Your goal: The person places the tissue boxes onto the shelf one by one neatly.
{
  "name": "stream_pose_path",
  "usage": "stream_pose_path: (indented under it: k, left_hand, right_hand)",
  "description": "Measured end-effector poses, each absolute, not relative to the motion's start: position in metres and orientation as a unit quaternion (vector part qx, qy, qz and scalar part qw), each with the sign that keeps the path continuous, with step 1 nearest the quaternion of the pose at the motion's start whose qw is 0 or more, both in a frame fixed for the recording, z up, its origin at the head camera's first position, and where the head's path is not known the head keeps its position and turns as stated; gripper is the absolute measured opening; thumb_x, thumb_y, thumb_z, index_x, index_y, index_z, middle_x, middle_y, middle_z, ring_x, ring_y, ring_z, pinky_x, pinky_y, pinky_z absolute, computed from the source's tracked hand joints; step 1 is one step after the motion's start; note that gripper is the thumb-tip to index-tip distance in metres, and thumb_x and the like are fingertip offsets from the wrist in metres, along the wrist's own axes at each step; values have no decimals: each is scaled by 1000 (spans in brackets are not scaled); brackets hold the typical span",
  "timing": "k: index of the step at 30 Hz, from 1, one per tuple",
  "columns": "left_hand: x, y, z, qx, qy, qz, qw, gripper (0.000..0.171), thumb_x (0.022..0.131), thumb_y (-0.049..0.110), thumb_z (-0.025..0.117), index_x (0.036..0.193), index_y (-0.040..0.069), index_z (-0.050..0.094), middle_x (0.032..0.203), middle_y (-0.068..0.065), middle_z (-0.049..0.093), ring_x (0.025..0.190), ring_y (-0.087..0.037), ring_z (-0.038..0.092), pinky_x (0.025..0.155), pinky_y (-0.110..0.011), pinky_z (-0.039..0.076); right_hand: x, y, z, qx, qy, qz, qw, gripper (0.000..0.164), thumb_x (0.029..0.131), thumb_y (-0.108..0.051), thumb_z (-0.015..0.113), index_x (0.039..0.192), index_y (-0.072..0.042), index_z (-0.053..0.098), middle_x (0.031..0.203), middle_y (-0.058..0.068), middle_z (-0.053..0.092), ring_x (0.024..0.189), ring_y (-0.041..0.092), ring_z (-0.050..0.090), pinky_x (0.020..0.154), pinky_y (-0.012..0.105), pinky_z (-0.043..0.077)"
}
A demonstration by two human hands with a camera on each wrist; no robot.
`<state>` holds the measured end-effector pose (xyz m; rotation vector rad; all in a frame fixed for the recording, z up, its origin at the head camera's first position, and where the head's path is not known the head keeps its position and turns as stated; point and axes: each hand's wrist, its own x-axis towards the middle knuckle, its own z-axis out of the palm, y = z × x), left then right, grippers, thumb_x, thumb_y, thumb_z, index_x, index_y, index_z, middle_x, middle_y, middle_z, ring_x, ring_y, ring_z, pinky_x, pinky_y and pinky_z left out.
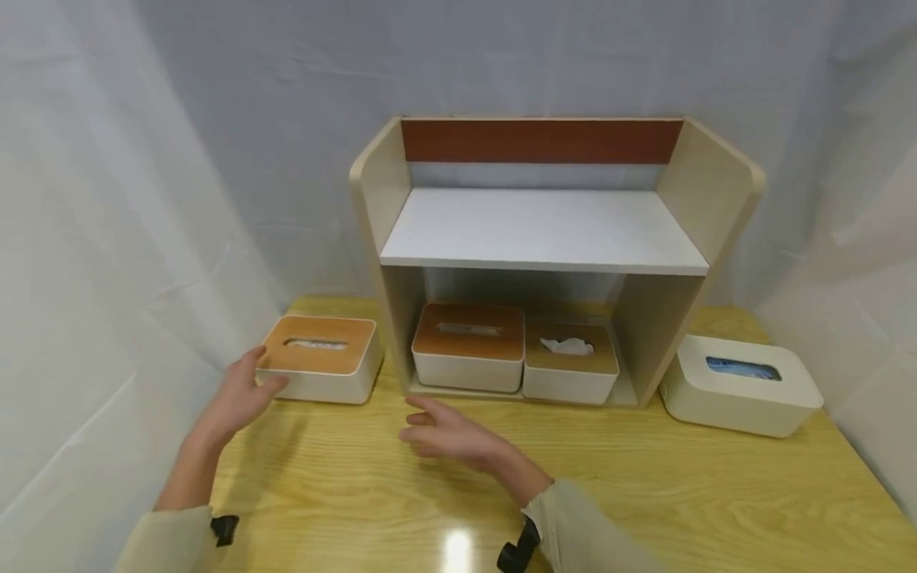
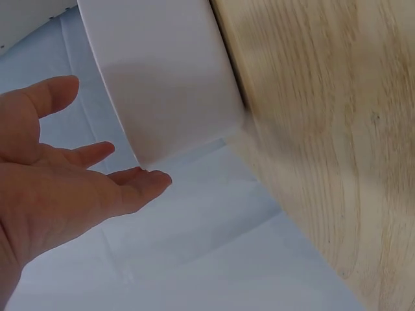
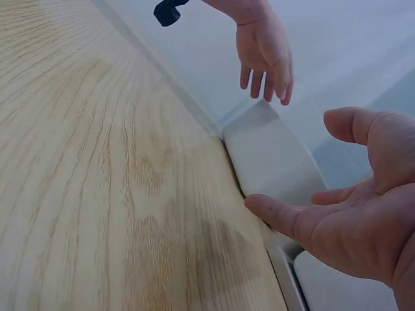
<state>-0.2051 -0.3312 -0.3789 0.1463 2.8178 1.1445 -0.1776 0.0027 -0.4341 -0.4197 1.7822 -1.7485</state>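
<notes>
A white tissue box (image 1: 315,387) with an orange-brown wooden lid stands left of the shelf, tissue showing in its slot. My left hand (image 1: 236,398) is at the box's near left corner, thumb and fingers spread; in the left wrist view the fingertips (image 2: 155,183) are right at the corner of the white box wall (image 2: 172,84). Over the table before the shelf, my right hand (image 1: 451,434) points left toward that box with extended fingers and holds nothing. The right wrist view shows its palm (image 3: 363,227) close to the boxes.
The two-tier shelf (image 1: 544,231) holds a box with a reddish-brown lid (image 1: 469,372) and a smaller tan-lidded box (image 1: 569,384) in its lower bay. Right of it sits an all-cream tissue box (image 1: 738,406). White cloth (image 1: 86,239) hangs around the wooden table (image 1: 358,493).
</notes>
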Motion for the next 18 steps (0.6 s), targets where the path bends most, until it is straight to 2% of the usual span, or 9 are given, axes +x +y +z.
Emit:
stream_pose_path:
  k: [5,10,18]
  left_hand:
    - [-210,-338,-384,42,917,391,60,81,105,27,46,151,-14,-7,150,-48,2,136,-64,9,106,-74,20]
    - [-214,-340,-386,36,911,404,71,83,105,27,45,151,-13,-10,152,-46,-2,134,-66,14,106,-71,25]
    - [-220,-346,-385,28,905,418,77,84,105,27,45,150,-13,-15,153,-45,-5,135,-64,15,107,-70,26]
  right_hand:
    - [-182,-13,-435,-139,665,-671,297,75,97,-20,62,158,-4,20,154,32,29,136,41,42,106,52,43]
    - [-187,-23,-440,-140,666,-670,296,80,97,-22,63,159,-5,16,155,31,27,137,41,42,105,52,44]
    - [-197,-46,-438,-142,700,-642,279,89,95,-27,66,161,-12,9,161,25,19,144,36,32,105,50,44]
